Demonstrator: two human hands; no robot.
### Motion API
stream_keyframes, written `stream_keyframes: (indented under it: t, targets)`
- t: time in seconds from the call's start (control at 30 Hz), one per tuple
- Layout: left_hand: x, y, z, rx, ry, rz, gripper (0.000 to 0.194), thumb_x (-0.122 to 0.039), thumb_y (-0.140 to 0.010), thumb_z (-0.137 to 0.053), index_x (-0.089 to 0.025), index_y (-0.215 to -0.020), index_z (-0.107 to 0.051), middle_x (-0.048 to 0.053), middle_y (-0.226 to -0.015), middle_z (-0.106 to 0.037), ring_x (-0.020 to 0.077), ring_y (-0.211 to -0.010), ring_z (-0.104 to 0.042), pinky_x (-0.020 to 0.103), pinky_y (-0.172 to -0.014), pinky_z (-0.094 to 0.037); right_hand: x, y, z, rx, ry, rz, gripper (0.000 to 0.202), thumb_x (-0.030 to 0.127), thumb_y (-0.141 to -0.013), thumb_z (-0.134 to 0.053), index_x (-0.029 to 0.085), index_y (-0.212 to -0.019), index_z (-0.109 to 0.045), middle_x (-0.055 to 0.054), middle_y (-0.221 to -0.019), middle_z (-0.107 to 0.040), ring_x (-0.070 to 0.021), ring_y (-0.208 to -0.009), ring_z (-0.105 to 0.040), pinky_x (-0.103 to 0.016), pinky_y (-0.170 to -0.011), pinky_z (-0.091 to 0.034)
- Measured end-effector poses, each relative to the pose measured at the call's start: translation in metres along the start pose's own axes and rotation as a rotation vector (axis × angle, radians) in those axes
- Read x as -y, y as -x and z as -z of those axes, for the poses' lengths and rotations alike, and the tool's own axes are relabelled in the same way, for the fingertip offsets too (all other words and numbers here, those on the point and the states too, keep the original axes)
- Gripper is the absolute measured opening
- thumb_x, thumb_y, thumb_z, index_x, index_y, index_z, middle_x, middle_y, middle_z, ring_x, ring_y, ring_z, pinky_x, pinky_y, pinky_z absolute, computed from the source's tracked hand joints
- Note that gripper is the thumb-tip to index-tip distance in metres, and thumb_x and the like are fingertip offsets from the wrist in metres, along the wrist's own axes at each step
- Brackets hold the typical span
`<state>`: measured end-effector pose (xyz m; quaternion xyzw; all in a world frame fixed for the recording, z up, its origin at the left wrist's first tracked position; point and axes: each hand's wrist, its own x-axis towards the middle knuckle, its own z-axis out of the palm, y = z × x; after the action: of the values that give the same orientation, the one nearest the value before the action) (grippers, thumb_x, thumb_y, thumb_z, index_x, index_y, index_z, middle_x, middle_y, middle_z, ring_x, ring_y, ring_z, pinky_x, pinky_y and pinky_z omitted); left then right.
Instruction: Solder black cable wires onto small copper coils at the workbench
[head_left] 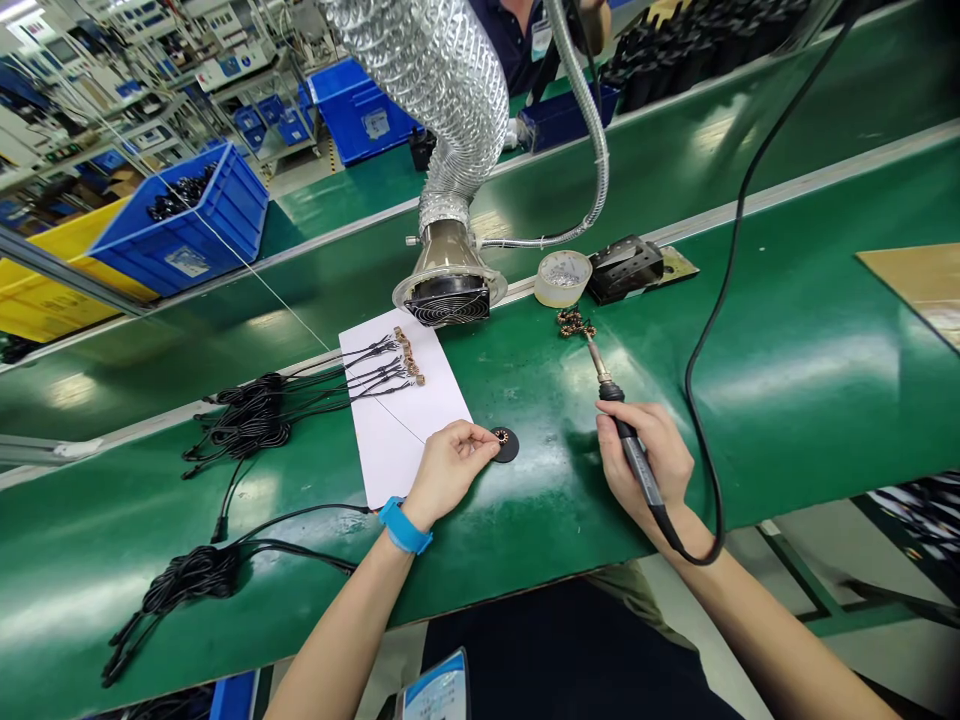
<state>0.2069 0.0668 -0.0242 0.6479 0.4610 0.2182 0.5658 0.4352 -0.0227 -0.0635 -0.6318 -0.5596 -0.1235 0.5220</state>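
Note:
My left hand (454, 462), with a blue wristband, pinches a small copper-wound ring coil (502, 437) at the edge of a round black disc (508, 446) on the bench. A thin wire (300, 320) runs down from the upper left to behind this hand. My right hand (651, 455) grips a soldering iron (626, 430) by its dark handle. The iron's tip points at a small pile of copper ring coils (576, 323), close to or touching it. Left of my hands, on a white sheet (390, 450), lie several cable ends with a row of coils (409, 357).
A fume extractor (450, 285) hangs over the bench on a silver duct. Behind the coil pile stand a round tub (562, 278) and a black metal holder (628, 268). Bundled black cables (247, 425) lie left. The iron's cord (724, 290) loops at right. A co-worker sits opposite.

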Motion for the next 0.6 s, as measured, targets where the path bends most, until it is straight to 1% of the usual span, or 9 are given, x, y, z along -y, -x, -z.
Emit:
stream_keyframes:
  t: [0.13,0.23,0.33,0.4,0.43,0.5,0.53,0.57,0.6]
  targets:
    - [0.005,-0.003,-0.001,0.032,-0.017,-0.043,0.019,-0.033,-0.088,-0.065,-0.015,-0.085,-0.070,0.004,-0.081,-0.063,0.0140,-0.072,-0.054,0.025,-0.065,-0.042,0.001,-0.001,0.000,0.005,0.001,-0.002,0.022,0.017,-0.090,-0.064,0.023,-0.111,-0.067,-0.007,-0.096,-0.071,-0.0193,-0.081,-0.068,-0.035,-0.073,-0.058]
    - [0.002,-0.005,0.001,0.051,0.000,-0.061,0.017,-0.030,-0.090,-0.063,-0.015,-0.086,-0.069,0.004,-0.085,-0.064,0.0145,-0.078,-0.056,0.025,-0.071,-0.044,0.001,-0.001,0.000,0.007,0.005,-0.003,0.021,0.017,-0.090,-0.064,0.023,-0.110,-0.067,-0.007,-0.095,-0.070,-0.0192,-0.081,-0.067,-0.035,-0.073,-0.057]
    - [-0.007,-0.001,0.012,0.016,0.076,-0.018,0.021,-0.034,-0.091,-0.064,-0.014,-0.090,-0.069,0.004,-0.086,-0.064,0.0102,-0.065,-0.049,0.023,-0.062,-0.040,0.002,-0.002,0.001,0.017,0.019,-0.003,0.021,0.018,-0.090,-0.064,0.024,-0.110,-0.067,-0.006,-0.092,-0.070,-0.0200,-0.080,-0.067,-0.036,-0.073,-0.057]
    - [-0.014,0.007,0.028,-0.018,0.146,-0.014,0.027,-0.040,-0.094,-0.060,-0.014,-0.095,-0.070,0.004,-0.093,-0.063,0.0068,-0.056,-0.041,0.023,-0.055,-0.036,0.001,-0.002,0.001,0.024,0.018,0.001,0.022,0.018,-0.090,-0.064,0.025,-0.110,-0.067,-0.006,-0.091,-0.070,-0.0202,-0.079,-0.067,-0.036,-0.073,-0.056]
    - [-0.018,0.013,0.039,-0.042,0.172,-0.043,0.029,-0.041,-0.096,-0.058,-0.015,-0.096,-0.071,0.006,-0.099,-0.063,0.0064,-0.056,-0.040,0.024,-0.054,-0.037,0.000,-0.002,0.002,0.026,0.019,0.003,0.022,0.018,-0.090,-0.064,0.025,-0.110,-0.067,-0.007,-0.090,-0.070,-0.0204,-0.079,-0.067,-0.036,-0.074,-0.056]
    - [-0.024,0.030,0.063,-0.112,0.165,-0.138,0.033,-0.043,-0.098,-0.055,-0.015,-0.094,-0.074,0.009,-0.109,-0.063,0.0093,-0.065,-0.051,0.025,-0.062,-0.044,-0.002,-0.001,0.002,0.018,0.037,0.003,0.023,0.018,-0.088,-0.067,0.027,-0.109,-0.069,-0.008,-0.088,-0.071,-0.0213,-0.077,-0.067,-0.036,-0.073,-0.055]
    - [-0.027,0.040,0.076,-0.155,0.125,-0.174,0.036,-0.044,-0.098,-0.054,-0.015,-0.093,-0.074,0.010,-0.109,-0.065,0.0122,-0.072,-0.056,0.027,-0.068,-0.047,-0.004,0.000,0.002,0.008,0.057,-0.001,0.023,0.019,-0.087,-0.068,0.028,-0.108,-0.070,-0.009,-0.087,-0.072,-0.0223,-0.076,-0.067,-0.038,-0.072,-0.054]
    - [-0.028,0.052,0.089,-0.194,0.064,-0.182,0.038,-0.045,-0.099,-0.051,-0.016,-0.093,-0.075,0.010,-0.101,-0.067,0.0144,-0.075,-0.059,0.028,-0.071,-0.049,-0.005,0.000,0.001,-0.014,0.082,-0.008,0.022,0.021,-0.085,-0.070,0.029,-0.106,-0.071,-0.009,-0.084,-0.072,-0.0230,-0.073,-0.066,-0.039,-0.070,-0.053]
    - [-0.029,0.063,0.102,-0.221,-0.020,-0.165,0.040,-0.046,-0.100,-0.048,-0.016,-0.096,-0.074,0.008,-0.087,-0.068,0.0154,-0.072,-0.060,0.029,-0.070,-0.049,-0.007,0.001,0.000,-0.014,0.089,-0.008,0.021,0.023,-0.084,-0.071,0.031,-0.104,-0.072,-0.010,-0.082,-0.072,-0.0234,-0.070,-0.065,-0.040,-0.067,-0.052]
